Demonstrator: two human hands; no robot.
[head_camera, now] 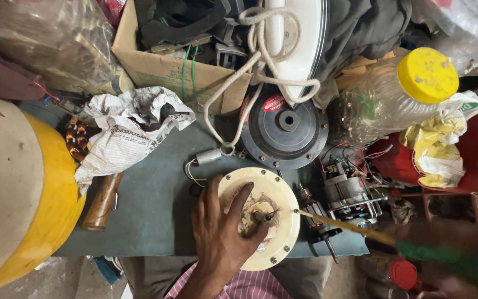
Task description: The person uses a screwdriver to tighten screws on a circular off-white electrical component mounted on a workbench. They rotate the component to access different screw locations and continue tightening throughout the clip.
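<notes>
You are looking straight down from your head camera, hovering close over the cluttered workbench (pixel 150 205), its near edge and your lap lying along the frame's bottom.

Packages around you: a brown cardboard box (pixel 164 66) stood open at top centre, crammed with dark parts. A clear plastic jar (pixel 394 97) with yellow lid lay tilted at upper right — green label on its side. A round red label (pixel 273 103) sat on the grey disc (pixel 286 130). Crumpled newspaper wrapping (pixel 125 133) lay left of centre.
</notes>
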